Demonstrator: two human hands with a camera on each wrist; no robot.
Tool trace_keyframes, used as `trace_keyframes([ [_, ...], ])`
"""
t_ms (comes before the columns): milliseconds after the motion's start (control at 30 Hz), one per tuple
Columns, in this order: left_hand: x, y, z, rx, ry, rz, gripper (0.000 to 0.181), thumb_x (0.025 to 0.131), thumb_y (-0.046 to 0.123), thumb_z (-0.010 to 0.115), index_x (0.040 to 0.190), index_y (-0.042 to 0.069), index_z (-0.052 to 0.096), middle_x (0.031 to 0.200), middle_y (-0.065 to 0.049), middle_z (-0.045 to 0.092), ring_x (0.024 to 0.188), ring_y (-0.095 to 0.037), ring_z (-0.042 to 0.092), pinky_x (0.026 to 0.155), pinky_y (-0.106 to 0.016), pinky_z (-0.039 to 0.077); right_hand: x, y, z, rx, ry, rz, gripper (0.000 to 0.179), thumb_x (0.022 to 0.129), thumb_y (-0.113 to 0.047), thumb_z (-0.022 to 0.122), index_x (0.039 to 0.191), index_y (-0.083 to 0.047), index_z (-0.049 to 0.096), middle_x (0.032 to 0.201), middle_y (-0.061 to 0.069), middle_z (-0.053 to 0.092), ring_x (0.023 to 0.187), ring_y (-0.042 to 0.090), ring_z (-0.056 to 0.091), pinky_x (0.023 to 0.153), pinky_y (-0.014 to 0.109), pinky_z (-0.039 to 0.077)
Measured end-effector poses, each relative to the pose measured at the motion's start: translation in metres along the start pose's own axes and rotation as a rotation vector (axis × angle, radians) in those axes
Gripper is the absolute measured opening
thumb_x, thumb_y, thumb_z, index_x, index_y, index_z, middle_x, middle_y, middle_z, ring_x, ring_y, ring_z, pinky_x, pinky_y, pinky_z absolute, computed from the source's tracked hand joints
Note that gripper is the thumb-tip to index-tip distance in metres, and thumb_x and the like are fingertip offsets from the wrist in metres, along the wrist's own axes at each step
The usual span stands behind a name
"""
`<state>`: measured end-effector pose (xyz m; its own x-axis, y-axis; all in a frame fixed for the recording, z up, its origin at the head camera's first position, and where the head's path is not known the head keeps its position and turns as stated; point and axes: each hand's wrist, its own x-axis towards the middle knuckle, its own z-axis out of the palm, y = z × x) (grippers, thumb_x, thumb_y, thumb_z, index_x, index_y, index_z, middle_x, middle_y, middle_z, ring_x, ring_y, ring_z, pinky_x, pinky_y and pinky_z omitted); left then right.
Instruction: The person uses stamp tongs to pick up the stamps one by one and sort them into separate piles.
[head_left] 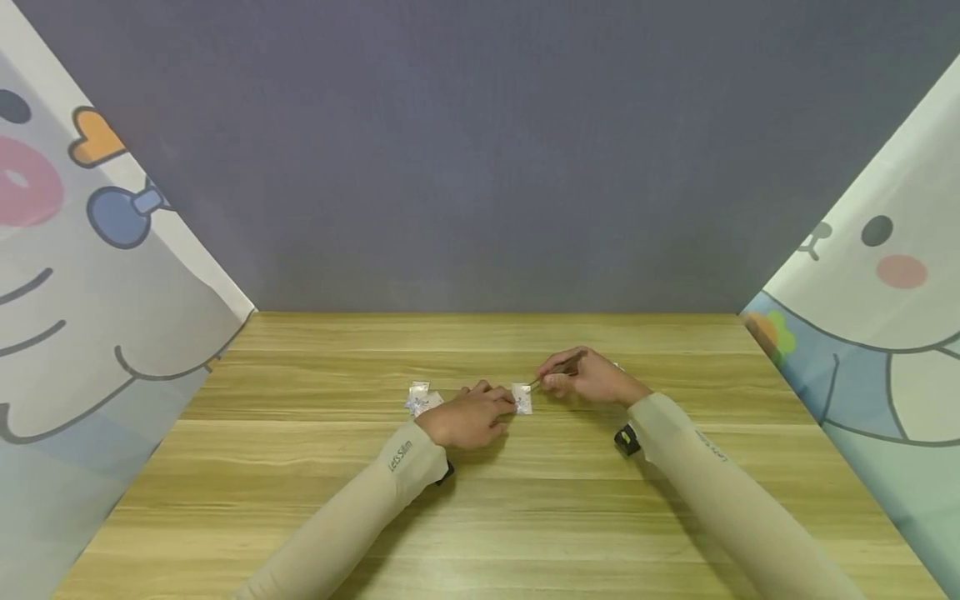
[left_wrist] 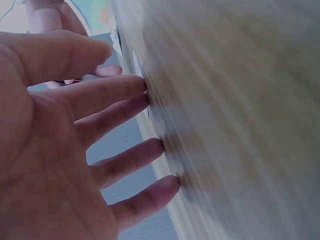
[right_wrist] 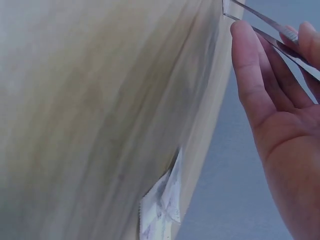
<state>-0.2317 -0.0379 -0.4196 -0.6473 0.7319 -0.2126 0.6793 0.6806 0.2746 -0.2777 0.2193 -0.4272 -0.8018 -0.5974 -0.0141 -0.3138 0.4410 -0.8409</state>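
A small white packet with faint blue print lies on the wooden table between the two hands. My right hand pinches metal tweezers, whose tips meet the packet near its upper right edge in the head view. Just left of the packet, my left hand rests its fingertips on the table, the index finger at the packet's edge. In the left wrist view the left hand's fingers are stretched out and spread. The left hand partly hides a small pile of similar packets beside it.
White packet pieces, one folded up, lie near the right wrist, mostly hidden in the head view. The wooden table meets a grey partition at its back. Panels with cartoon prints stand on both sides.
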Motion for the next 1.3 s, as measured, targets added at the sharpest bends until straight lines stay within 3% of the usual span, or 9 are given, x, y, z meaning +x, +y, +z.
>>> trace_keyframes([
  [333, 0.002, 0.001, 0.000, 0.013, 0.002, 0.008, 0.041, 0.100, 0.027, 0.048, 0.139, 0.013, 0.049, 0.144, 0.004, 0.039, 0.133, -0.022, 0.030, 0.104, -0.055, 0.029, -0.003, -0.002, -0.002, 0.052, -0.002, -0.001, 0.021, 0.093, -0.009, 0.060, 0.109, 0.004, 0.066, 0.093, 0.018, 0.069, 0.083, 0.033, 0.067, 0.071, 0.043, 0.055],
  [633, 0.002, 0.001, 0.000, 0.036, -0.003, -0.001, 0.042, 0.100, 0.028, 0.048, 0.140, 0.014, 0.048, 0.144, 0.004, 0.038, 0.133, -0.022, 0.030, 0.104, -0.054, 0.030, -0.012, -0.038, 0.007, 0.055, 0.049, -0.018, 0.020, 0.094, -0.002, 0.057, 0.107, 0.012, 0.063, 0.093, 0.025, 0.067, 0.081, 0.041, 0.065, 0.070, 0.049, 0.053],
  [767, 0.002, 0.001, 0.000, 0.037, -0.004, -0.002, 0.042, 0.100, 0.028, 0.048, 0.140, 0.015, 0.047, 0.144, 0.003, 0.039, 0.133, -0.023, 0.031, 0.104, -0.054, 0.030, -0.014, -0.044, 0.012, 0.047, 0.087, -0.025, 0.019, 0.093, -0.001, 0.057, 0.105, 0.013, 0.064, 0.091, 0.025, 0.067, 0.078, 0.042, 0.065, 0.068, 0.051, 0.053],
  [1000, -0.001, -0.001, -0.002, -0.081, 0.052, -0.051, 0.044, 0.100, 0.026, 0.047, 0.141, 0.012, 0.043, 0.144, -0.004, 0.039, 0.135, -0.027, 0.031, 0.107, -0.053, 0.025, -0.013, -0.017, 0.011, -0.012, 0.160, -0.065, 0.019, 0.093, -0.010, 0.061, 0.103, 0.004, 0.068, 0.084, 0.010, 0.070, 0.073, 0.028, 0.068, 0.063, 0.038, 0.056],
  [1300, -0.005, -0.007, -0.005, -0.119, 0.122, -0.097, 0.046, 0.100, 0.029, 0.046, 0.142, 0.010, 0.042, 0.144, -0.006, 0.039, 0.135, -0.028, 0.029, 0.110, -0.049, 0.022, -0.023, -0.027, 0.007, -0.010, 0.183, -0.156, 0.017, 0.092, -0.012, 0.063, 0.101, 0.001, 0.070, 0.085, 0.013, 0.070, 0.073, 0.038, 0.066, 0.061, 0.045, 0.055],
])
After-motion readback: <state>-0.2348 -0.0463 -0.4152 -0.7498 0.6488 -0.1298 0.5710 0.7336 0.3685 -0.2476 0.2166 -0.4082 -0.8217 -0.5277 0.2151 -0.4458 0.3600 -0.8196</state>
